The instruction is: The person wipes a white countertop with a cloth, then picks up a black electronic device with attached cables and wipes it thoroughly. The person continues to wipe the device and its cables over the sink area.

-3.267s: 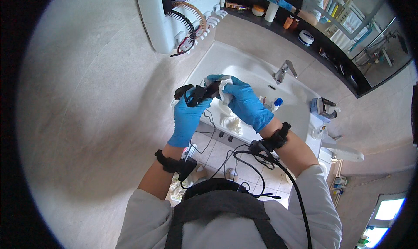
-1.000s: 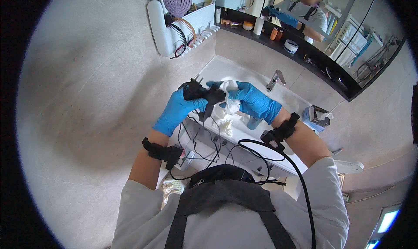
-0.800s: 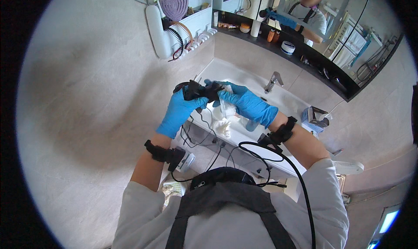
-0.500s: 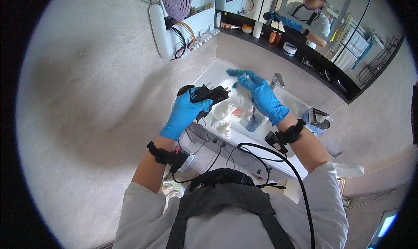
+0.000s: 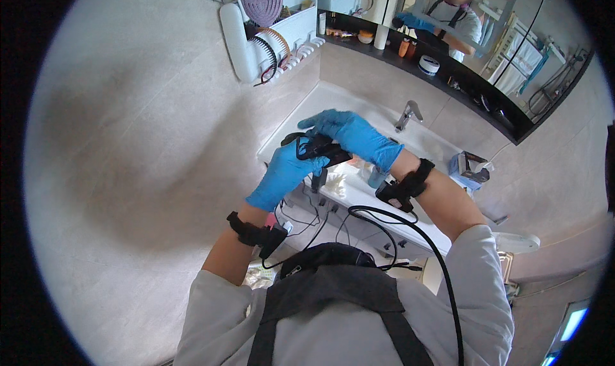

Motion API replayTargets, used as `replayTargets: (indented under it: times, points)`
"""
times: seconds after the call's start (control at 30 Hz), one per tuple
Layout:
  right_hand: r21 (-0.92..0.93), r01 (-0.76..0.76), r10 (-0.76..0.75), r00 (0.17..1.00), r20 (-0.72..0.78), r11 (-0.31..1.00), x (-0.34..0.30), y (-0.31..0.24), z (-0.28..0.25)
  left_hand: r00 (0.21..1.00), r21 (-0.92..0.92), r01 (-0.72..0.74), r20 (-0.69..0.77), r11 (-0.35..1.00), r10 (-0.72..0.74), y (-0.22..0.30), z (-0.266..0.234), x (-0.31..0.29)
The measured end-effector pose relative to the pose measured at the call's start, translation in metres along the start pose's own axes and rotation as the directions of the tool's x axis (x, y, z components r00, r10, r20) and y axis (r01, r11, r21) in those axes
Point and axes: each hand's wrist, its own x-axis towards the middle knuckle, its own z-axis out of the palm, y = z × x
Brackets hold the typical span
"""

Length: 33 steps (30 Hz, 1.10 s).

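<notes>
My left hand (image 5: pixel 285 177), in a blue glove, is closed around a bundle of black power plugs (image 5: pixel 332 153) above the near-left part of the white sink (image 5: pixel 320 98). A black cord loop shows at the bundle's far side, and thin cables hang below. My right hand (image 5: pixel 355 134), gloved in blue too, lies over the plugs with its fingers bent around their far side. Its palm is turned away, so whatever it holds is hidden. Below the right hand, a blue translucent cup (image 5: pixel 377 178) and crumpled white material (image 5: pixel 336 185) are partly covered.
A chrome faucet (image 5: pixel 407 115) rises at the sink's back. On the right stands a tissue box (image 5: pixel 471 169). A black shelf (image 5: pixel 442 84) with small jars runs under the mirror. Left of it hangs a white rack (image 5: pixel 238 42) with hairbands. A thick black cable (image 5: pixel 442 263) crosses my front.
My right hand has moved left and nearer, from over the sink onto the plugs, with something whitish in its fingers earlier. My left hand has shifted slightly right. The plug prongs no longer show.
</notes>
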Motion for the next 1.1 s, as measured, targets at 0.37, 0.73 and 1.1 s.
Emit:
replayTargets:
  times: [0.37, 0.73, 1.1]
  points:
    - [0.063, 0.006, -0.019, 0.974, 0.224, 0.998, 0.012, 0.032, -0.003, 0.994, 0.018, 0.04, 0.105, 0.999, -0.042, -0.007, -0.025, -0.003]
    - [0.442, -0.027, 0.055, 0.997, -0.052, 0.897, 0.04, 0.022, 0.018, 0.955, 0.092, 0.225, 0.176, 0.97, -0.238, -0.033, -0.049, 0.004]
    - [-0.079, -0.289, 0.293, 0.955, 0.04, 0.954, 0.058, 0.062, 0.051, 0.927, -0.151, 0.289, 0.291, 0.945, -0.237, -0.051, -0.059, 0.01]
